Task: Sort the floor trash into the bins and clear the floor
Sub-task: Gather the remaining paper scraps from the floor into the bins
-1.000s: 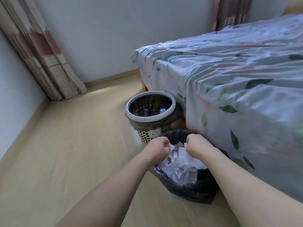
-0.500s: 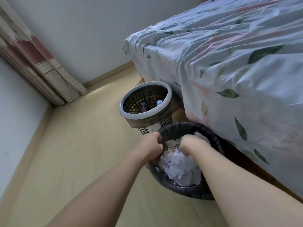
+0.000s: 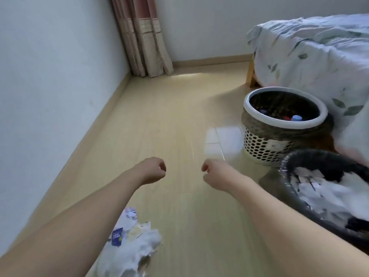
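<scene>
Stretching ahead of you, bare floor [image 3: 159, 108] runs between the wall on your left and the bed [image 3: 319, 56] on your right. Your left hand [image 3: 152, 170] and right hand [image 3: 214, 173] hover with fingers curled on nothing. Paper trash [image 3: 131, 244] lies beneath your left forearm; the black bin [image 3: 287, 188] and white bin [image 3: 259, 144] stand to your right.

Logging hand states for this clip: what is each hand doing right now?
Left hand: fingers curled, holding nothing visible.
Right hand: fingers curled, holding nothing visible.
</scene>
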The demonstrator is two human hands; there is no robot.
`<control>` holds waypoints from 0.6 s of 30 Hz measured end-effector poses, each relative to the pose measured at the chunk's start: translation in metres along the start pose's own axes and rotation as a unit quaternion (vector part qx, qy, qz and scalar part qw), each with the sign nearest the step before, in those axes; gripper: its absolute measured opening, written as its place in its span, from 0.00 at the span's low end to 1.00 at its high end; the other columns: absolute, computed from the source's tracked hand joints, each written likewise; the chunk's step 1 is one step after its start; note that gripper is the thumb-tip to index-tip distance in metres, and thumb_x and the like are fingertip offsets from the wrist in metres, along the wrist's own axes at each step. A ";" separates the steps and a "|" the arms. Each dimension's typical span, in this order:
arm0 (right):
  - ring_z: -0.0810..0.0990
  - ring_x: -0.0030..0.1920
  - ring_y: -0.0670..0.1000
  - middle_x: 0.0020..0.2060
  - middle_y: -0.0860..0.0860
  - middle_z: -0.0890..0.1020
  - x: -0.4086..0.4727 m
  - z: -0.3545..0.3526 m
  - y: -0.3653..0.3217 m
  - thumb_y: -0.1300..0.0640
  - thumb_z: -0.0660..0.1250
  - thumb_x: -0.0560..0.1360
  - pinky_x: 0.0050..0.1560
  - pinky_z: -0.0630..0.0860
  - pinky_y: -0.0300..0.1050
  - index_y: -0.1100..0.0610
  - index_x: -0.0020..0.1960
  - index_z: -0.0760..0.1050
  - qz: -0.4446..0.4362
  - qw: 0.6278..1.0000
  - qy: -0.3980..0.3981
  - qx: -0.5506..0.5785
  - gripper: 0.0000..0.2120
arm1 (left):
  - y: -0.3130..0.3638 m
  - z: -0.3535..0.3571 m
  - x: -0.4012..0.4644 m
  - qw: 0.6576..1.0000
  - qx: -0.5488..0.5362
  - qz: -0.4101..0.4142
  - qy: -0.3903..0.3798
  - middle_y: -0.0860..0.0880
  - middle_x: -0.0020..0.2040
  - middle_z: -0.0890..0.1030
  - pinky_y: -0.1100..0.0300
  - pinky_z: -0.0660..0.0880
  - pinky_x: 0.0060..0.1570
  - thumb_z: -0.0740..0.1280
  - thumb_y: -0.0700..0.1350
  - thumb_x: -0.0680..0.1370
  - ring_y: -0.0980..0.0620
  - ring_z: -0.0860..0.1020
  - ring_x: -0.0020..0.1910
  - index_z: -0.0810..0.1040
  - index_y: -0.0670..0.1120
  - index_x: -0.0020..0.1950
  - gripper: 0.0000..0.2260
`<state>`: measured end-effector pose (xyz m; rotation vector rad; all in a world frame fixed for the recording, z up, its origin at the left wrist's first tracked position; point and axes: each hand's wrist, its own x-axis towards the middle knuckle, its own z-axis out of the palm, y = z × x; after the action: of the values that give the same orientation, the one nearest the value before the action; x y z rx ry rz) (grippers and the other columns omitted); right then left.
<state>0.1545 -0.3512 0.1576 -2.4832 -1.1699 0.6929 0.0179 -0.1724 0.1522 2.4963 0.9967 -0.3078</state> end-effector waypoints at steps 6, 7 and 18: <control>0.75 0.60 0.55 0.62 0.53 0.75 0.029 0.120 -0.093 0.64 0.57 0.75 0.56 0.73 0.44 0.55 0.65 0.72 0.014 0.993 -0.114 -0.023 0.19 | -0.169 0.038 -0.010 0.990 -0.085 -0.090 -0.070 0.47 0.49 0.81 0.63 0.71 0.42 0.64 0.39 0.75 0.51 0.78 0.47 0.82 0.45 0.53 0.10; 0.75 0.60 0.55 0.62 0.53 0.75 0.034 0.136 -0.102 0.64 0.57 0.76 0.56 0.73 0.44 0.55 0.65 0.72 0.019 0.992 -0.122 -0.033 0.19 | -0.188 0.048 -0.007 0.988 -0.100 -0.098 -0.073 0.48 0.49 0.81 0.63 0.71 0.42 0.64 0.40 0.75 0.51 0.78 0.48 0.81 0.45 0.52 0.09; 0.77 0.49 0.55 0.53 0.55 0.80 0.087 0.242 -0.121 0.55 0.61 0.76 0.34 0.67 0.43 0.59 0.57 0.71 0.111 0.974 -0.185 -0.064 0.11 | -0.246 0.128 0.060 0.998 -0.025 0.037 -0.044 0.55 0.39 0.72 0.56 0.69 0.44 0.65 0.58 0.70 0.51 0.73 0.43 0.69 0.51 0.32 0.13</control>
<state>-0.0059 -0.1908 -0.0137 -2.6974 -1.0917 1.2204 -0.1158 -0.0371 -0.0580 2.4457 0.8652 -0.3627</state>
